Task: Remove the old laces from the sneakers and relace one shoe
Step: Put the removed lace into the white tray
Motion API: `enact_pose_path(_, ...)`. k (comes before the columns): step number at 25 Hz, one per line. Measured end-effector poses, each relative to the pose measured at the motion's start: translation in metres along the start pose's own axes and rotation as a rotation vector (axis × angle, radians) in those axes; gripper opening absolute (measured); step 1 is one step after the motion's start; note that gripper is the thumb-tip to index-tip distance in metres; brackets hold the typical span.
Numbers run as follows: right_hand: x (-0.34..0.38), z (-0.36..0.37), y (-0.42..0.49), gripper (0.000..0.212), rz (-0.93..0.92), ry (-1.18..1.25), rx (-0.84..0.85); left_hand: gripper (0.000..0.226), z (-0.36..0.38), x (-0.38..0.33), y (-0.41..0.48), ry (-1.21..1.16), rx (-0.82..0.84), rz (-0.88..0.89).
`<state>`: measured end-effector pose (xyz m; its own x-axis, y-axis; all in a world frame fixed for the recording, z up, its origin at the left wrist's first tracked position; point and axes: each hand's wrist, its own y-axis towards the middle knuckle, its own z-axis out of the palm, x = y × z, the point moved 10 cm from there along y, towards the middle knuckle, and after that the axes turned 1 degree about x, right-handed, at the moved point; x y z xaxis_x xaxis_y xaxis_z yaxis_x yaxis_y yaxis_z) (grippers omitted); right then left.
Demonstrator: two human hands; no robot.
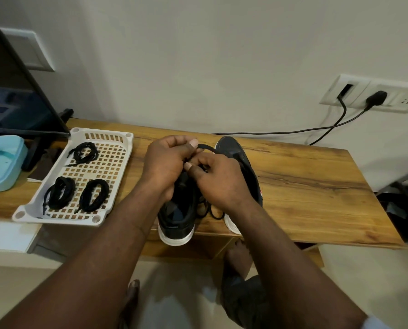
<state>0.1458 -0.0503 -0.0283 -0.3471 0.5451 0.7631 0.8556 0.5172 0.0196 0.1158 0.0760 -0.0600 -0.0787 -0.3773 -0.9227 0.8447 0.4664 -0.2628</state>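
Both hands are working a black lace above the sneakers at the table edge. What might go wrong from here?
1. The near sneaker has its heel past the front edge of the table; a firm tug by the left hand or right hand on the lace may tip it off.
2. The loose loops between the shoes may tangle.
3. The tray holds three similar black bundles; laces could get mixed up.

Plain off-white wall [198, 55]; wood-grain table [317, 186]; socket panel [402, 100] with black plug [376, 98]; pale floor [13, 281]; dark screen [8, 103] left.
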Motion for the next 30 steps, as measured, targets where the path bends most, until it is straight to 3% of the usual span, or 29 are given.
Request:
enact_pose_path(2,-0.005,-0.019,-0.004,0.037,0.050,-0.103,-0.090,0.012,-0.004,-0.012,0.000,0.025,-0.026,0.069)
enact_pose_path(4,-0.009,-0.054,-0.006,0.027,0.065,-0.170,-0.285,0.012,-0.004,-0.026,-0.002,0.143,-0.005,0.141)
enact_pose_path(5,-0.009,-0.062,-0.005,0.019,0.053,-0.099,-0.293,0.012,0.000,-0.030,-0.005,0.188,0.033,0.157)
enact_pose_path(8,0.002,-0.040,0.002,0.027,-0.007,0.226,-0.068,0.009,0.014,-0.039,-0.016,0.297,0.124,0.221)
enact_pose_path(11,0.006,-0.032,0.007,0.009,-0.025,0.246,-0.048,0.009,0.006,-0.046,-0.015,0.353,0.085,0.268)
enact_pose_path(13,-0.002,-0.029,0.010,0.016,0.053,0.330,0.007,0.010,-0.001,-0.049,-0.012,0.478,0.079,0.288)
enact_pose_path(16,-0.009,-0.013,0.006,0.030,0.207,0.697,0.191,0.013,0.000,-0.049,-0.010,0.636,0.127,0.307)
enact_pose_path(21,-0.003,-0.006,0.005,0.036,0.207,0.923,0.310,0.013,0.013,-0.054,-0.008,0.550,0.191,0.342)
enact_pose_path(24,-0.003,-0.007,0.006,0.038,0.188,0.901,0.307,0.014,0.016,-0.052,-0.006,0.537,0.229,0.339)
enact_pose_path(27,0.006,-0.005,0.005,0.037,0.152,0.983,0.372,0.017,0.015,-0.040,-0.006,0.406,0.222,0.217)
enact_pose_path(30,0.021,-0.014,0.006,0.038,0.122,1.290,0.369,0.022,0.018,-0.024,-0.009,0.306,0.238,0.055)
